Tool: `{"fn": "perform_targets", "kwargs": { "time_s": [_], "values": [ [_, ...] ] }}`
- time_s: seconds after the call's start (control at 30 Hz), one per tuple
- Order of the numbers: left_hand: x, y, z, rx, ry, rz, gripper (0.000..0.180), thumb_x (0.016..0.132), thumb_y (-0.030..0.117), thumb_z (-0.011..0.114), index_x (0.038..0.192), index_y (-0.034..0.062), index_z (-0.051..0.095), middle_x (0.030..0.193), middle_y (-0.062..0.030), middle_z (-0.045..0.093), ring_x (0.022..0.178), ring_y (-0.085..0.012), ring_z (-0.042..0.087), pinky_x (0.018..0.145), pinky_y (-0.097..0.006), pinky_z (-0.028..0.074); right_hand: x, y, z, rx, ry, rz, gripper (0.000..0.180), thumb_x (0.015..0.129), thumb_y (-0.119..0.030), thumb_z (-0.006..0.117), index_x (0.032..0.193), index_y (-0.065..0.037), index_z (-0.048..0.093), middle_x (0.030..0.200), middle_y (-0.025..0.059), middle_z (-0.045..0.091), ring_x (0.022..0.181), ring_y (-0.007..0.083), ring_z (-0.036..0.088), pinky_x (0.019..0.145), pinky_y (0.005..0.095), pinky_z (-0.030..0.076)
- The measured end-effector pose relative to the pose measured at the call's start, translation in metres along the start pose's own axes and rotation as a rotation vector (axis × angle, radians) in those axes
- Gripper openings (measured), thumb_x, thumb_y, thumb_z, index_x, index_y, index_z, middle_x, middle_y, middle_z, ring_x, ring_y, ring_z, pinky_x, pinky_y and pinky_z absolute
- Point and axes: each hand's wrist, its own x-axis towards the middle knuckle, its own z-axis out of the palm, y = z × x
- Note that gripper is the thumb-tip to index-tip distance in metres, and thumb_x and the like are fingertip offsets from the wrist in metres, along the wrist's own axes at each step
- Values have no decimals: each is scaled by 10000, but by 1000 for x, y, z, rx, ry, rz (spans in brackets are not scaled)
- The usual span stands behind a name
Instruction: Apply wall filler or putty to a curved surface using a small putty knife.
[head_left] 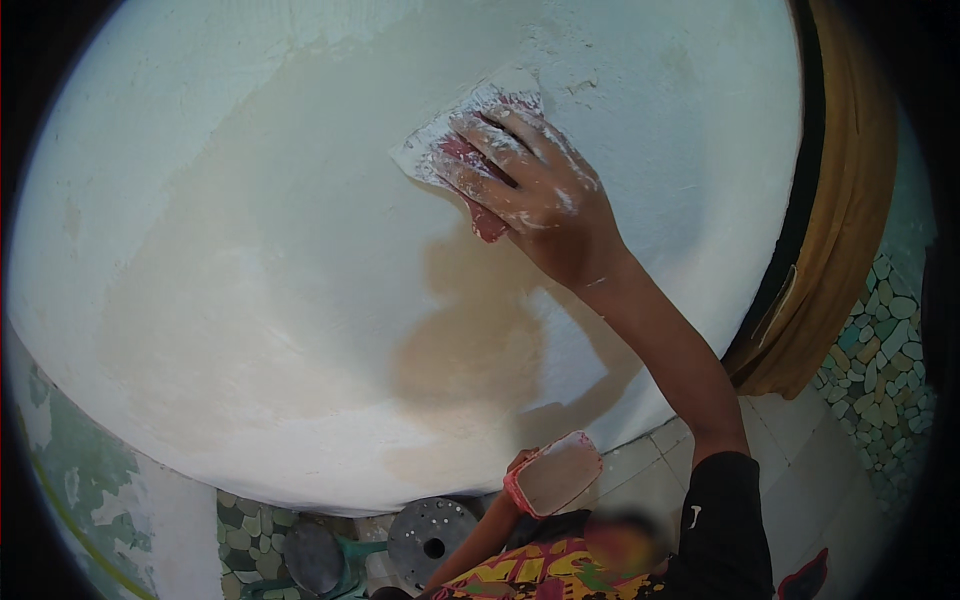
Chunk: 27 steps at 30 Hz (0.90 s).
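Observation:
My right hand [560,205] is stretched far forward, its fingers spread over a broad, flat putty scraper [428,152]. The scraper is coated in white paste, with dull red showing between and below the fingers. White smears cover those fingers too. The blade lies against a large, pale wall surface [250,330], which has whiter and beige patches. Low and close to my body, my left hand [520,462] grips a shallow, roughly rectangular tub [516,492] with a pinkish-red rim and pale paste inside. Most of the left fingers are hidden by the tub.
A round grey stool top [408,545] with holes and a darker round seat [313,556] stand below the wall. Brown fabric-like material [845,220] borders its right edge. Light tiles [790,430] and pebble paving [880,365] lie beyond. A red-and-dark slipper-like object [804,577] is at lower right.

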Motion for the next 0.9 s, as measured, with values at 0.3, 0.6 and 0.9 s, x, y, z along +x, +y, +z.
{"fn": "perform_targets", "kwargs": {
  "time_s": [0.3, 0.6, 0.9],
  "values": [
    [-5, -6, 26, 26, -2, 0, 717, 916, 394, 489, 1570, 106, 437, 1538, -179, 517, 1352, -417, 553, 1115, -557, 457, -11, 7, -9, 192, 29, -3, 413, 753, -122, 807, 1162, -175, 778, 1340, 48, 687, 1241, 348, 633, 987, 465, 573],
    [-2, -8, 34, -205, -243, -85, 717, 920, 400, 486, 1570, 100, 438, 1528, -181, 527, 1344, -419, 560, 1113, -557, 459, 9, 2, -21, 114, 9, -31, 426, 774, -156, 791, 1187, -258, 767, 1267, 26, 708, 1254, 283, 632, 1077, 437, 539],
    [-6, -13, -3, -184, -176, -47, 684, 941, 401, 480, 1547, 84, 466, 1502, -180, 553, 1323, -410, 581, 1101, -546, 475, -2, 4, -14, 114, -46, 16, 381, 800, -153, 778, 1170, -243, 765, 1269, 6, 709, 1282, 283, 612, 1087, 432, 535]
  ]
}}
